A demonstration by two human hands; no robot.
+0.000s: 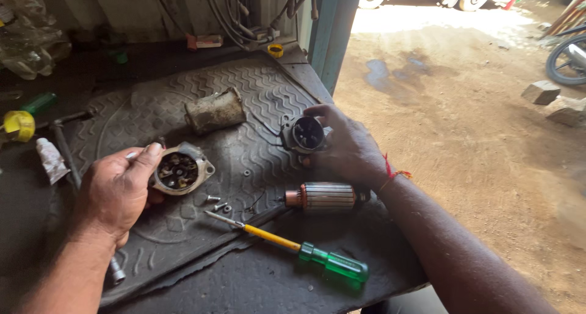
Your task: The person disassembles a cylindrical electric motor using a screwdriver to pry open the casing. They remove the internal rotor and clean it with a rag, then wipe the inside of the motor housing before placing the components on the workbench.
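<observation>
Nearest the viewer, a screwdriver [293, 245] with a green handle and yellow shank lies on the dark tabletop [256, 283], its tip resting on the ribbed rubber mat [244, 88]; just beyond it a motor armature [323, 197] with copper bars lies on its side at the mat's edge; small screws [217, 203] lie loose on the mat between the two hands. The left hand [116, 189] grips a round brush-holder end plate [180, 170], thumb on its upper rim, fingers clenched about it, the plate resting on the mat; the right hand [345, 146] holds a dark round end housing [303, 134], fingers curled over its rim, its open face toward the viewer. Farther back a dirty cylindrical motor casing [215, 110] lies on the mat; a yellow cap [276, 50] sits near the wall.
</observation>
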